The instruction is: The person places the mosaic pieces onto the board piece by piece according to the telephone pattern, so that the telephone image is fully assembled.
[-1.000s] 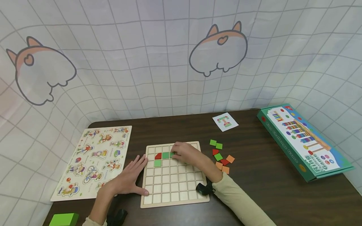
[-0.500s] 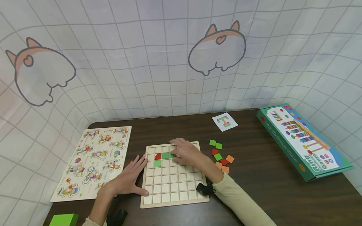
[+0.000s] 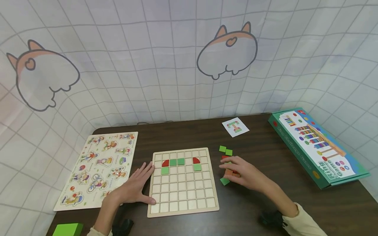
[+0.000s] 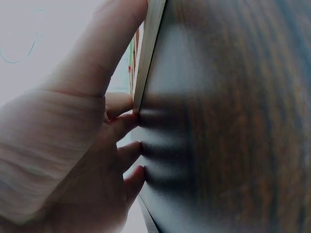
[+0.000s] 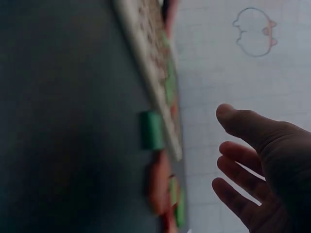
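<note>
A wooden grid board [image 3: 182, 206] lies on the dark table. My left hand [image 3: 133, 186] rests at its left side, fingers spread, thumb on the lower left edge. In the board's upper cells sit green square tiles [image 3: 173, 162] and two red quarter-round tiles, one [image 3: 165, 163] at left and another [image 3: 196, 160] at right. My right hand [image 3: 246, 173] hovers over the loose tiles right of the board and partly hides them. The right wrist view shows its thumb and fingers apart with nothing between them. Near its fingertips lies a green tile [image 3: 224, 181], beside orange ones [image 3: 228, 172].
A pattern card [image 3: 235, 127] lies behind the loose tiles. At right stands a green game box [image 3: 319, 147]. A picture puzzle board [image 3: 100, 167] lies at left, and a green block [image 3: 68, 229] sits at the front left. A tiled-pattern curtain [image 3: 183, 65] hangs behind.
My right hand has left the board's upper cells and moved right to the loose tiles, uncovering the right-hand red and green tiles. A green tile now lies nearer the front. The left hand stays put.
</note>
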The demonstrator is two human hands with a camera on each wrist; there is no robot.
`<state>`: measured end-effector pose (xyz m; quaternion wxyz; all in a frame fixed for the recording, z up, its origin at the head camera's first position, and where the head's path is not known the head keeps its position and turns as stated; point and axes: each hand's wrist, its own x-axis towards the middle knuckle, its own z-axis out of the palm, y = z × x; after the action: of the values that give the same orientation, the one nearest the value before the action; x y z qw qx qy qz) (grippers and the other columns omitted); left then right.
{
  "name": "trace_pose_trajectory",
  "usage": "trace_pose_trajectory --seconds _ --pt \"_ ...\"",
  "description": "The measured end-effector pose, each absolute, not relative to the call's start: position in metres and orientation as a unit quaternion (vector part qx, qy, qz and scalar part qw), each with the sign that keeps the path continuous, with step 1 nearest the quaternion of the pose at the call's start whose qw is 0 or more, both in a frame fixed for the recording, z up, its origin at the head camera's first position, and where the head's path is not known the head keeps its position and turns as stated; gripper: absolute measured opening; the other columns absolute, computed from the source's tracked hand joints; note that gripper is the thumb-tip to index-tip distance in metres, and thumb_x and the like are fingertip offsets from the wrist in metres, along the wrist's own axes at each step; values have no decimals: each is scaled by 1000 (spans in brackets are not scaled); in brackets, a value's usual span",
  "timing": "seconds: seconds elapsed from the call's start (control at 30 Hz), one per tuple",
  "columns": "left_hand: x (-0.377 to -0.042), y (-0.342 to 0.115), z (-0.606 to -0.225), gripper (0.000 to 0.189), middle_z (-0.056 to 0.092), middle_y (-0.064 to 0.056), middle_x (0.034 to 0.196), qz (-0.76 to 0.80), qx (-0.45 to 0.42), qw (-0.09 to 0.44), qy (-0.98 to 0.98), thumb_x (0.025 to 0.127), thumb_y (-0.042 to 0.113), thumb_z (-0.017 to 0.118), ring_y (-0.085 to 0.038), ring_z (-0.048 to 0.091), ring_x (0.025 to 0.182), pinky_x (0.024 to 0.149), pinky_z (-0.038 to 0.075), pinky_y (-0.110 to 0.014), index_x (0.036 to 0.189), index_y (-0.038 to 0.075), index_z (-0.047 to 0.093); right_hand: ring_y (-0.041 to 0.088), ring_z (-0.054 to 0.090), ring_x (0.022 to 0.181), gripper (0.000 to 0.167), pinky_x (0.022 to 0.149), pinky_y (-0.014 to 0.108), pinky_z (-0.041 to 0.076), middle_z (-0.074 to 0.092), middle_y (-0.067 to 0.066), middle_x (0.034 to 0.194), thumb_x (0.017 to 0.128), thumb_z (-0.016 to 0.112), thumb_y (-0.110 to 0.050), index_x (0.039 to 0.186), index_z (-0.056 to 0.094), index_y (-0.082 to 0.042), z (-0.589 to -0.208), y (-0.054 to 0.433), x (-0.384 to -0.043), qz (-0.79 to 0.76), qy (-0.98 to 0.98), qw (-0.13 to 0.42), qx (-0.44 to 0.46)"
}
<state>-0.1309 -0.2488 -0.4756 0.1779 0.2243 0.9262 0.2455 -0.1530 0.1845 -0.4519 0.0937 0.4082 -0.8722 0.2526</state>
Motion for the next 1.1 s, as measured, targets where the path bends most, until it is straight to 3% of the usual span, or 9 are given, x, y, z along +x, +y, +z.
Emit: trace_pose_trajectory --seconds 0.23,0.37,0.47,0.67,0.77,0.87,1.1 --pt "-131 -248 -476 122 9 -21 163 245 225 176 927 69 57 80 -46 4 149 115 12 -67 155 1 13 9 57 103 39 80 25 54 65 2 118 79 80 -18 116 70 -10 -474 206 -144 262 -855 100 437" --pt "-131 -249 -476 122 9 -20 163 246 225 175 926 70 57 79 -46 4 149 115 12 -68 155 2 13 9 56 103 37 80 27 55 64 2 118 82 78 -21 116 70 -10 -474 206 -145 261 -855 94 438" --pt "-132 -248 -476 122 9 -20 163 243 226 173 927 69 58 79 -46 4 149 115 12 -67 155 2 13 10 56 103 37 79 30 55 65 2 118 81 79 -21 115 70 -10 -473 205 -145 255 -860 88 434" --pt "-133 -248 -478 123 10 -19 163 236 226 171 929 69 60 79 -45 5 150 115 13 -67 156 2 13 13 58 107 39 92 49 53 67 -1 117 77 81 -20 113 71 -12 -472 206 -144 229 -866 90 436" --pt "-132 -248 -478 123 10 -19 163 238 224 173 929 69 59 79 -45 5 150 115 13 -67 156 2 13 13 59 107 38 94 53 50 67 -1 117 77 82 -20 113 71 -13 -472 205 -144 225 -866 90 437" --pt "-131 -249 -478 123 10 -19 163 240 222 175 929 69 59 79 -45 5 150 115 13 -67 156 2 13 13 59 107 37 93 51 51 67 -1 117 77 81 -20 112 71 -13 -472 204 -144 227 -865 90 438" --pt "-132 -249 -477 122 9 -19 163 241 222 175 928 69 59 79 -45 4 150 115 12 -67 156 3 12 13 58 104 34 81 32 54 66 2 118 81 78 -19 114 70 -14 -474 204 -145 238 -859 77 446"
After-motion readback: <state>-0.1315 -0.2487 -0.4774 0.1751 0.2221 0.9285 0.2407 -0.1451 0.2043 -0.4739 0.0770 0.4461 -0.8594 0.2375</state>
